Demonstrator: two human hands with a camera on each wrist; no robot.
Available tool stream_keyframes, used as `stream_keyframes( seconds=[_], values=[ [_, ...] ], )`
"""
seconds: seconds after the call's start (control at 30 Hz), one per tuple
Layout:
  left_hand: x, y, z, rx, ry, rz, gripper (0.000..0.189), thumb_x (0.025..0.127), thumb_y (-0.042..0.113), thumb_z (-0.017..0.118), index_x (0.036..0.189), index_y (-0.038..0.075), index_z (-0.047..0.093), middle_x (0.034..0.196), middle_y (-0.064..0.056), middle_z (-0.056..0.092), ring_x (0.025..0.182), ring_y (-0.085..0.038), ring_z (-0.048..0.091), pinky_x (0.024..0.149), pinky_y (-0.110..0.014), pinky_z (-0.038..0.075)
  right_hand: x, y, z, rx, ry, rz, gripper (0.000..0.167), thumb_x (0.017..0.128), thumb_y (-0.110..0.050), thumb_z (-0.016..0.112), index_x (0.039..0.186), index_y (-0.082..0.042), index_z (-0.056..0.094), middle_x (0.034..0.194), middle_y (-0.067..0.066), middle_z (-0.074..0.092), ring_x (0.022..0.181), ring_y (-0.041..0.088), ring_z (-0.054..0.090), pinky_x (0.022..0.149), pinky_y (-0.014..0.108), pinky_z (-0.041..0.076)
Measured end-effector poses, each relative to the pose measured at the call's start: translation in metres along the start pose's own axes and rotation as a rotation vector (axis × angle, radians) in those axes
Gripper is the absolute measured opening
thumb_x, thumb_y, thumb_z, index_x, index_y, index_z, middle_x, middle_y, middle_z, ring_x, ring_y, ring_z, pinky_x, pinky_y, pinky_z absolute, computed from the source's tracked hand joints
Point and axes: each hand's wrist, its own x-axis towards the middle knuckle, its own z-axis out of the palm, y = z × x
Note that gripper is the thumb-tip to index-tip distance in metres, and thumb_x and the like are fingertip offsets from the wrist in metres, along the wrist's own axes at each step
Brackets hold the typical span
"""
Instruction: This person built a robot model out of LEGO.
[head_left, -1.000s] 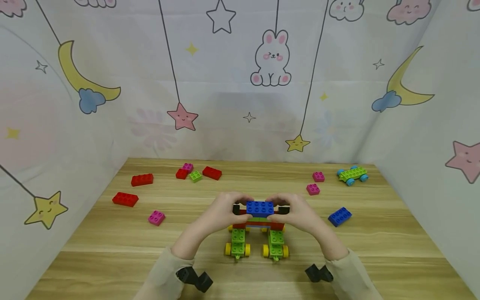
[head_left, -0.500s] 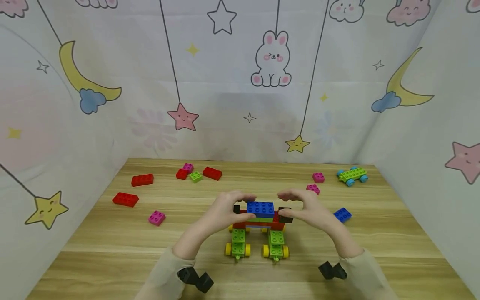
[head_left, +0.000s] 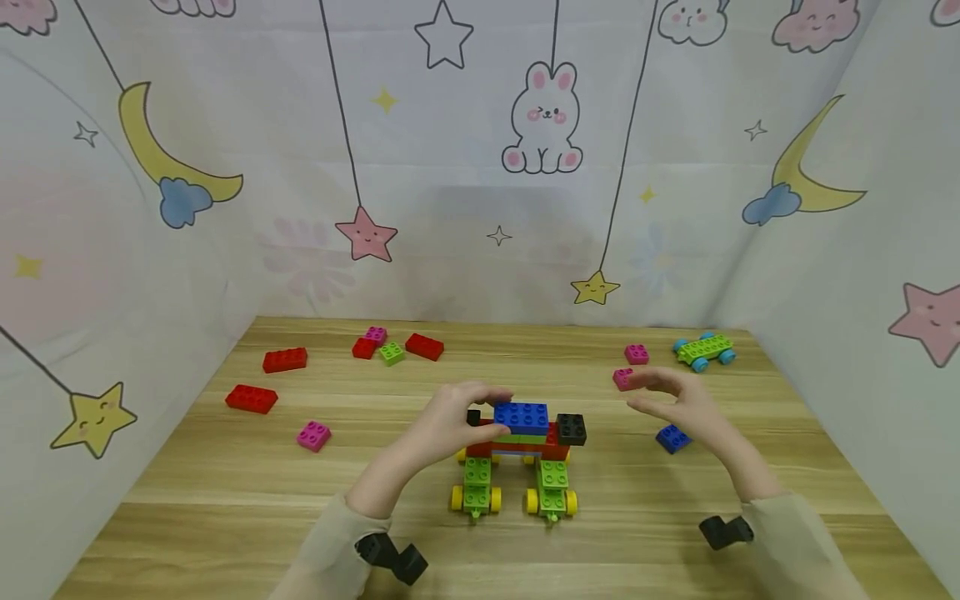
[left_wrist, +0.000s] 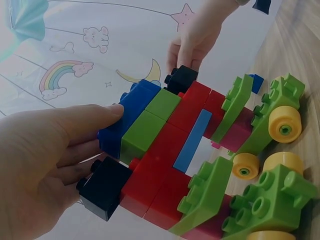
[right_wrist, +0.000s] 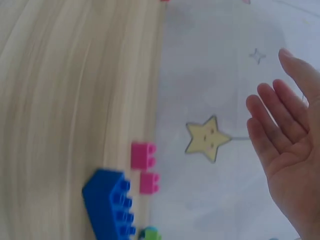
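One assembled vehicle (head_left: pixel 517 447) of studded plastic bricks, red, green, blue and black, upright on two green wheeled bases (head_left: pixel 477 498) with yellow wheels, roughly midway between the left and right edges of the pale wood-grain surface (head_left: pixel 600 550). One blue rectangular brick (head_left: pixel 521 417) on top. One left hand (head_left: pixel 450 421), grip pinching this blue brick at its left end, just beside a square black brick (left_wrist: pixel 104 188). One right hand (head_left: pixel 688 404), grip spread, fingers gently bent, raised toward the right edge; near it, a loose blue eight-stud brick (head_left: pixel 672 438) and a pink square brick (head_left: pixel 622 379), partly hidden by the fingertips. Far right corner: one lime-green wheeled base with light-blue wheels (head_left: pixel 705 349). Along the left edge: two red rectangular bricks (head_left: pixel 252 399), well apart from the vehicle. Far edge, left of centre: one small lime-green brick (head_left: pixel 392 353), among red and pink bricks. Behind: one white printed cloth (head_left: pixel 465 183).
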Motion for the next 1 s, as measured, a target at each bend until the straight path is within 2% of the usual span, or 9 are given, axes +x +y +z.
stream_keyframes(
  seconds=[0.13, 0.33, 0.57, 0.8, 1.0],
  values=[
    [0.000, 0.000, -0.001, -0.003, -0.003, -0.003, 0.041, 0.087, 0.018, 0.075, 0.125, 0.006, 0.065, 0.121, -0.008, 0.069, 0.109, -0.023, 0.065, 0.093, -0.038, 0.054, -0.006, 0.016, -0.012, -0.018, -0.019, 0.018, 0.037, 0.088, -0.012, 0.072, 0.122, 0.002, 0.063, 0.118, 0.022, 0.066, 0.103, -0.018, 0.050, 0.091, 0.009, 0.044],
    [0.000, -0.001, -0.001, -0.007, -0.012, -0.006, 0.042, 0.087, 0.019, 0.074, 0.126, 0.006, 0.065, 0.122, -0.008, 0.069, 0.111, -0.023, 0.065, 0.094, -0.038, 0.054, -0.014, 0.041, -0.028, -0.035, -0.070, 0.011, 0.045, 0.086, -0.009, 0.074, 0.125, 0.006, 0.059, 0.122, 0.027, 0.063, 0.106, -0.020, 0.048, 0.094, 0.003, 0.038],
    [0.000, -0.001, 0.000, -0.025, -0.017, -0.004, 0.041, 0.088, 0.019, 0.074, 0.126, 0.006, 0.065, 0.122, -0.008, 0.069, 0.111, -0.023, 0.065, 0.094, -0.040, 0.054, -0.026, 0.067, -0.046, -0.045, -0.122, 0.076, 0.049, 0.085, -0.010, 0.075, 0.127, 0.009, 0.056, 0.125, 0.029, 0.060, 0.107, -0.023, 0.044, 0.092, 0.003, 0.037],
    [0.000, -0.001, 0.000, -0.043, -0.020, 0.001, 0.043, 0.087, 0.017, 0.074, 0.127, 0.004, 0.064, 0.123, -0.010, 0.068, 0.112, -0.025, 0.064, 0.094, -0.042, 0.054, -0.032, 0.089, -0.058, -0.060, -0.158, 0.047, 0.054, 0.081, -0.008, 0.078, 0.127, 0.010, 0.056, 0.123, 0.032, 0.060, 0.107, -0.023, 0.044, 0.090, 0.001, 0.036],
    [-0.001, -0.001, 0.000, -0.056, -0.020, -0.003, 0.042, 0.087, 0.016, 0.074, 0.127, 0.004, 0.064, 0.123, -0.011, 0.068, 0.112, -0.025, 0.064, 0.094, -0.043, 0.053, -0.032, 0.099, -0.059, -0.063, -0.242, 0.037, 0.061, 0.080, -0.013, 0.080, 0.130, 0.009, 0.054, 0.127, 0.030, 0.059, 0.111, -0.023, 0.041, 0.092, 0.002, 0.034]
  ],
)
